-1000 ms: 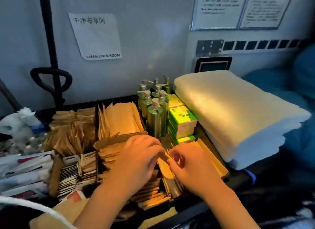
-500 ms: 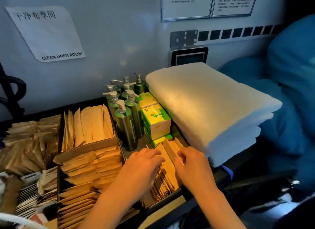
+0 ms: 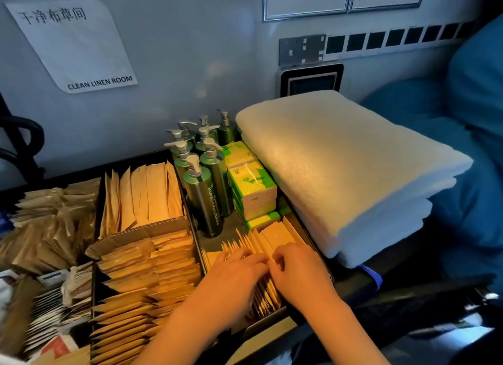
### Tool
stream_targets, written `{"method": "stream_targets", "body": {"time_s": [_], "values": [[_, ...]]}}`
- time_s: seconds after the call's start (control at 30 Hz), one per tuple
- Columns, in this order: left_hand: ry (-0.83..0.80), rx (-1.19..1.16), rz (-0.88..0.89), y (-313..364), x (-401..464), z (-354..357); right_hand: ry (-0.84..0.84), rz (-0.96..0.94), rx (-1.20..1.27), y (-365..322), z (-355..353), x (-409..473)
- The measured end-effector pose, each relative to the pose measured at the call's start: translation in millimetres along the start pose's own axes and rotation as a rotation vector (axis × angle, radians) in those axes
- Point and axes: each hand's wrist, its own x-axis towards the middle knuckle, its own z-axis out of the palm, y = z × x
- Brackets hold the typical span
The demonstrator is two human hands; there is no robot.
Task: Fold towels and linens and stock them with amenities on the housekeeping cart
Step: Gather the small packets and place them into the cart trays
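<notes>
A row of brown paper amenity packets [image 3: 265, 238] stands on edge in the front right compartment of the cart tray [image 3: 272, 324]. My left hand [image 3: 231, 281] lies over the packets, its fingers stretched across their top edges. My right hand [image 3: 300, 273] is beside it, touching it, with fingers curled onto the tops of the packets at the row's right side. A stack of folded white towels [image 3: 343, 171] sits on the cart just right of the compartment.
Several green pump bottles [image 3: 202, 193] and green-and-yellow tissue boxes [image 3: 253, 183] stand behind the hands. A cardboard box [image 3: 141, 232] of flat packets, upright packets [image 3: 148, 196] and loose packets [image 3: 49, 223] fill the left. Blue fabric [image 3: 468, 147] is at right, with the wall behind.
The camera has turned right and moved closer. Both hands have drawn together over the packet row, and the packets now lean closer in one stack.
</notes>
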Motion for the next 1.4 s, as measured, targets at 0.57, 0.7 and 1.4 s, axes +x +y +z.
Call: {"method": "stream_targets", "body": {"time_s": [0.57, 0.7, 1.4], "values": [[0.074, -0.052, -0.044, -2.4, -23.6, -17.0, 0.028, -0.020, 0.016, -19.0, -3.6, -4.1], [0.157, -0.051, -0.100, -14.2, -48.2, -31.9, 0.040, -0.105, 0.019, -42.5, -5.2, -5.5], [0.434, -0.144, -0.635, -119.1, -294.2, -30.1, -0.270, -0.745, -0.054, -258.2, 71.4, -52.6]]}}
